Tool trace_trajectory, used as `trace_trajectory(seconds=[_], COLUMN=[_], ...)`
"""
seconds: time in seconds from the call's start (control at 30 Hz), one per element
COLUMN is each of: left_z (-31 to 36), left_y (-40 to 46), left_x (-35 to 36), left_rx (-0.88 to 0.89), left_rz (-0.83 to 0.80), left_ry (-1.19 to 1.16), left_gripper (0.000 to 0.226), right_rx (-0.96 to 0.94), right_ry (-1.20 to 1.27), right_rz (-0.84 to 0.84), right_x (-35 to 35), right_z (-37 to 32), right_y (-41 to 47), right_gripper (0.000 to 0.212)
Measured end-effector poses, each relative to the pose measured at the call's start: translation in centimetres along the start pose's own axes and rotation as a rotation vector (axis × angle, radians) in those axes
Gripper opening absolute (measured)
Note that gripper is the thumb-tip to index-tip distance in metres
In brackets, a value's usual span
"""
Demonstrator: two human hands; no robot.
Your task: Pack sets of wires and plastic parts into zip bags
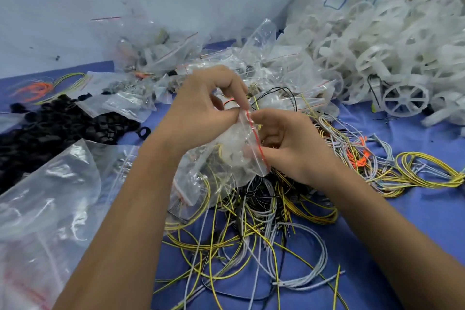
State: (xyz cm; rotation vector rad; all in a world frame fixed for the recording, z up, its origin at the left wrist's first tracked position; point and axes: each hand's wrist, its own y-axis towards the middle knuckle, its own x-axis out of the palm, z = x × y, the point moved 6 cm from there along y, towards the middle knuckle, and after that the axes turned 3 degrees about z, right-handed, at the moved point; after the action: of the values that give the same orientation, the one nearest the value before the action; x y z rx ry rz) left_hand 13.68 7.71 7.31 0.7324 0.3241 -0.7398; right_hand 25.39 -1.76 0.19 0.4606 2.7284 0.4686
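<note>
Clear plastic zip bag (236, 148), red-striped at the mouth, held mid-frame above the tangle of wires (251, 221). Pinched at its upper seal by the left hand (201, 108), gripped along the red strip by the right hand (289, 143), probably to press the zip closed. White plastic parts (377, 58) heaped upper right, within reach for the next set.
</note>
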Motion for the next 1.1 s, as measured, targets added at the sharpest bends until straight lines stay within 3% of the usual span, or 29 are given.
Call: trace_trajectory(seconds=[0.2, 0.27, 0.37, 0.47, 0.53, 0.63, 0.73, 0.83, 0.93, 1.1], left_z=[-0.1, 0.1, -0.1, -0.6, -0.9, -1.0, -0.3, 0.1, -0.1, -1.1], left_y=[0.4, 0.4, 0.3, 0.3, 0.3, 0.1, -0.2, -0.5, -0.7, -0.8], left_x=[0.2, 0.2, 0.6, 1.5, 2.1, 2.8, 4.6, 6.5, 7.5, 7.5], left_rx=[-0.028, -0.014, -0.021, -0.047, -0.078, -0.188, -0.181, -0.150, -0.157, -0.190], left_rz=[0.120, 0.153, 0.188, 0.194, 0.241, 0.375, 0.346, 0.271, 0.229, 0.237], left_ry=[0.022, 0.010, 0.031, 0.075, 0.138, 0.265, 0.381, 0.410, 0.416, 0.380], left_gripper=[0.034, 0.034, 0.029, 0.026, 0.026, 0.027, 0.028, 0.026, 0.024, 0.022], right_rx=[-0.048, -0.082, -0.197, -0.190, -0.186, -0.155, -0.133, -0.022, 0.224, 0.492], right_ry=[0.272, 0.101, -0.408, -0.467, -0.372, -0.184, -0.390, -0.685, -0.877, -1.055], right_rz=[-0.173, -0.190, -0.386, -0.460, -0.359, 0.029, 0.411, 0.582, 0.541, 0.203], right_x=[1.3, 1.4, 2.7, 3.5, 2.9, -0.9, -5.7, -10.3, -13.7, -13.7], right_z=[-1.1, -1.2, -0.8, -0.5, -1.3, -1.6, -0.7, 1.3, 4.2, 7.6], right_y=[-0.6, -0.7, -0.8, -1.0, -0.9, -0.3, 0.1, 0.2, 0.2, 0.7], right_gripper=[0.030, 0.020, 0.020, 0.022, 0.017, 0.011, 0.013, 0.016, 0.026, 0.043])
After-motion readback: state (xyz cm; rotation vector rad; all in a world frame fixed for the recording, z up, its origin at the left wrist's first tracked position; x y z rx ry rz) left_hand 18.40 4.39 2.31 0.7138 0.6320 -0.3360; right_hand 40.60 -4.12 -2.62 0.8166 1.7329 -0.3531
